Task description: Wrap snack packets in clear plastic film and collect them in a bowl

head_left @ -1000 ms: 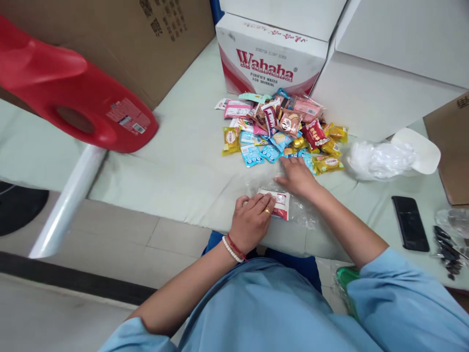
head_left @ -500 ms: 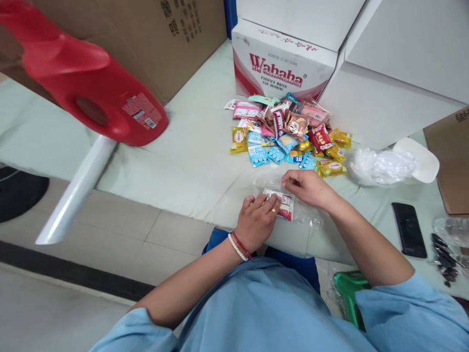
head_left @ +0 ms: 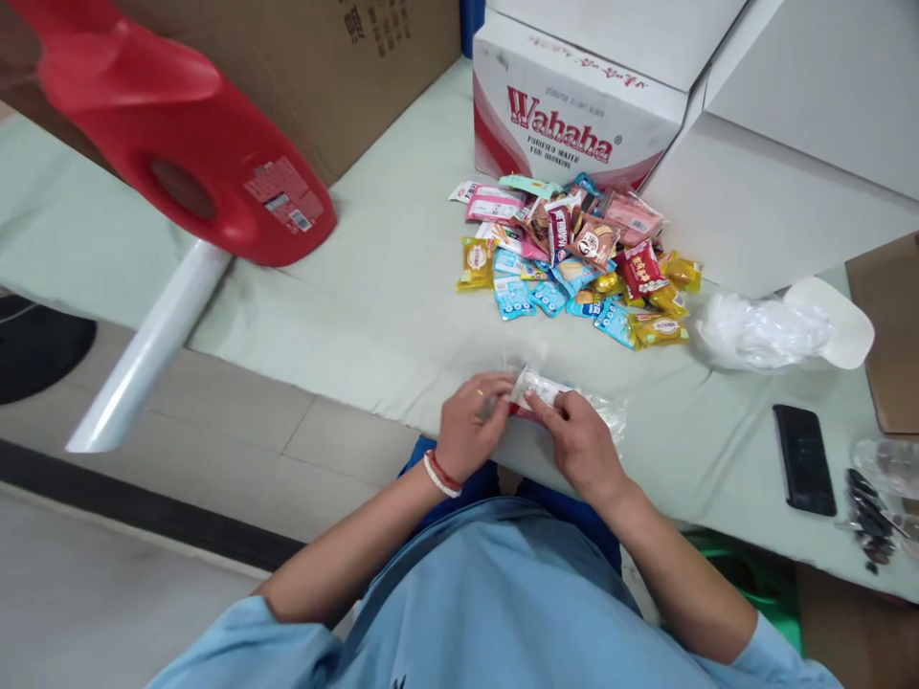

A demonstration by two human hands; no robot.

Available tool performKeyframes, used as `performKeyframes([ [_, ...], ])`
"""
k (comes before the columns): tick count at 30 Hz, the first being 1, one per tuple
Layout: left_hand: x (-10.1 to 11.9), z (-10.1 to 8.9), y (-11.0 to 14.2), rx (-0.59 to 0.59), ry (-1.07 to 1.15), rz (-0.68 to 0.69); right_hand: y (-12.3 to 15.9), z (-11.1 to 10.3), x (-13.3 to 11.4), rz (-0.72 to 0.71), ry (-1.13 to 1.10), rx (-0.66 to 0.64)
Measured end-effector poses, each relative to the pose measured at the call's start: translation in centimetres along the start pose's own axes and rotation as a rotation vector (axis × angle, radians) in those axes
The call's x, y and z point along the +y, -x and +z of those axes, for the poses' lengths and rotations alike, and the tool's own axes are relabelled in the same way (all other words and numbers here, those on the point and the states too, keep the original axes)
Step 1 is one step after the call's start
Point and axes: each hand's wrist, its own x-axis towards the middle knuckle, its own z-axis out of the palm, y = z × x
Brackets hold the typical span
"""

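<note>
A small white and red packet (head_left: 544, 387) lies flat near the table's front edge, on or in clear plastic film (head_left: 609, 413). At its left end, the curled fingers and thumb of my left hand (head_left: 470, 424) close on the packet's edge; how much film is between them I cannot tell. My right hand (head_left: 587, 448) holds the packet from the front right, its index finger pressed on top and the other fingers folded in. Beyond both hands sits a pile of colourful wrapped snacks (head_left: 574, 251).
Behind the snacks stands a white and red water carton (head_left: 567, 124). A red jug (head_left: 236, 182) and a plastic roll (head_left: 150, 349) are on the left. Crumpled clear plastic (head_left: 761, 330), a black phone (head_left: 804, 459) and dark small items (head_left: 870, 522) lie on the right.
My left hand has slid off the packet's top to its left end. The right hand has come down towards me and now presses on the packet. The view has shifted slightly.
</note>
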Motion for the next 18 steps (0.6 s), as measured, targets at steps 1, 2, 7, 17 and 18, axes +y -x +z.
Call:
performKeyframes([
  [1,-0.4,-0.2,-0.4,0.069,0.025,-0.090,0.1,0.0,0.1,-0.001,0.013,-0.008],
  [2,-0.8,-0.4,-0.9,0.118,0.044,-0.169,0.1,-0.2,0.2,-0.003,0.025,-0.017],
  [7,-1.8,-0.5,-4.2,-0.142,0.382,-0.370,-0.2,-0.8,0.2,-0.008,0.052,-0.046],
  [17,-4.8,-4.4,-4.4,0.091,0.508,-0.550,-0.3,-1.0,-0.2,0.056,-0.035,-0.045],
  [18,-5.1,-4.7,-4.3,0.111,0.494,-0.551,-0.3,-1.1,-0.2,0.049,-0.034,-0.045],
])
